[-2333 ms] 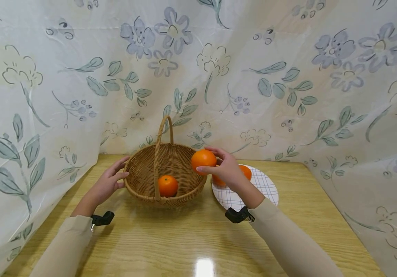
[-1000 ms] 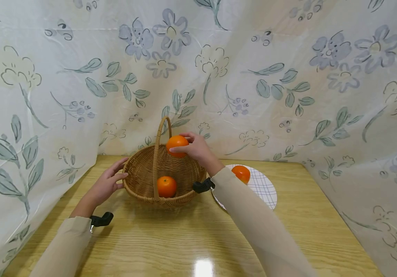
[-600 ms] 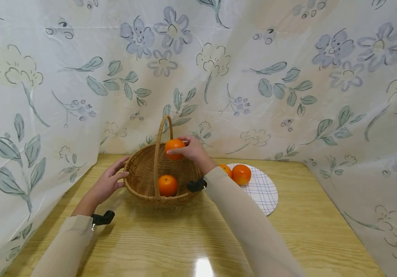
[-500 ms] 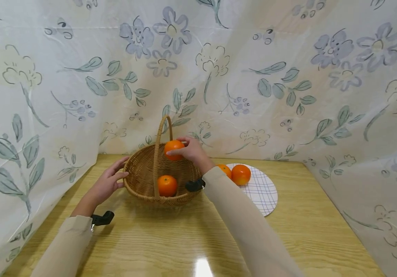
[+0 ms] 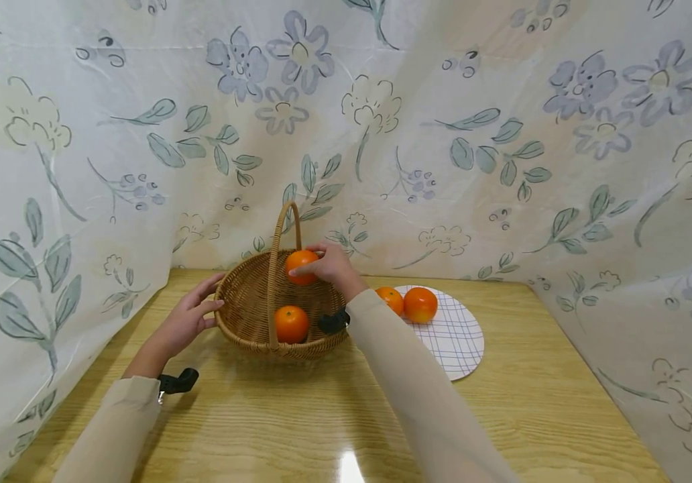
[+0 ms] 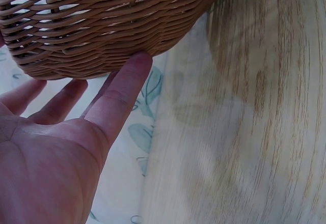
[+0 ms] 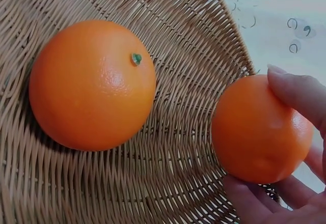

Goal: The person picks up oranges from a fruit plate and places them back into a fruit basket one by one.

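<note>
As the left hand (image 5: 186, 318), fingers apart, touches one basket (image 5: 249, 308), the right hand (image 5: 335, 267) grips one of four oranges (image 5: 300, 259).

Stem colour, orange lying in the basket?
Green; the stem shows best in the right wrist view.

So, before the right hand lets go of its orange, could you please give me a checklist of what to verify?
1. Right hand has a grip on the held orange: ok, thumb and fingers on opposite sides.
2. Held orange is within the rim of the basket: ok, towards its far right side.
3. Left hand touches the basket: ok, at its left side.
4. Held orange is apart from the stemmed orange in the basket: ok, wicker shows between them.
5. Held orange is supported by the wicker: cannot tell.
6. Plate is free of fruit: not ok, two oranges lie there.
</note>
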The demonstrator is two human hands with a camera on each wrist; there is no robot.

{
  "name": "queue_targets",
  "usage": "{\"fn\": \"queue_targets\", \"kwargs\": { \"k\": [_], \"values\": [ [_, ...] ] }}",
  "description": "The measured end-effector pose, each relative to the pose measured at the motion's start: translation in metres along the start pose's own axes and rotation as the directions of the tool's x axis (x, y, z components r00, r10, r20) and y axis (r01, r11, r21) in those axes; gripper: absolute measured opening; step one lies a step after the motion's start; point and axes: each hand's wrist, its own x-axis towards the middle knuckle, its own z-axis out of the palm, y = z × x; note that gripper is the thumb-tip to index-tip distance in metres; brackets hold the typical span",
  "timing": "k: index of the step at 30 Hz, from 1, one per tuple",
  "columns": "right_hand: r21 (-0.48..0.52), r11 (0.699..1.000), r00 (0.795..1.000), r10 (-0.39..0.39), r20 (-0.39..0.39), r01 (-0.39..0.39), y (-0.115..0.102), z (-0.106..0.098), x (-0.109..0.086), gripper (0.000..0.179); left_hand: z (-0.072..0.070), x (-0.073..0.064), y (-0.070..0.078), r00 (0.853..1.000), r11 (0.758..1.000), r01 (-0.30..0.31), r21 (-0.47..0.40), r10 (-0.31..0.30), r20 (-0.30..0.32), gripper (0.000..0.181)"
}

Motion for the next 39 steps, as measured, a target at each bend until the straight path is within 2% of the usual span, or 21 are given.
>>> {"fn": "queue_targets", "kwargs": {
  "k": [7, 13, 22, 29, 35, 39],
  "values": [
    [-0.097, 0.995, 0.999, 0.007, 0.038, -0.003, 0.001, 0.004, 0.001, 0.071, 0.000, -0.001, 0.001, 1.000, 1.000, 0.004, 0.003, -0.004, -0.001, 0.064],
    [-0.143, 0.989, 0.998, 0.049, 0.043, -0.042, 0.003, 0.010, 0.003, 0.072, 0.001, -0.001, 0.001, 1.000, 1.000, 0.007, 0.003, -0.007, -0.004, 0.064],
    [-0.129, 0.987, 0.994, 0.102, 0.028, -0.098, 0.007, 0.013, 0.006, 0.072, 0.000, 0.001, 0.000, 1.000, 1.000, -0.002, -0.002, 0.002, 0.003, 0.063],
    [-0.075, 0.987, 0.987, 0.150, 0.063, -0.146, 0.003, 0.012, 0.005, 0.067, -0.002, 0.001, 0.000, 1.000, 1.000, -0.005, -0.015, 0.005, 0.012, 0.063],
    [-0.174, 0.978, 0.989, 0.129, 0.074, -0.114, -0.002, 0.007, 0.003, 0.065, -0.003, 0.000, -0.001, 1.000, 1.000, -0.003, -0.022, 0.003, 0.012, 0.063],
    [-0.109, 0.991, 0.990, 0.086, 0.109, -0.074, -0.007, -0.002, -0.007, 0.064, -0.004, -0.001, -0.001, 1.000, 1.000, 0.002, -0.017, -0.002, 0.013, 0.062]
  ]
}}
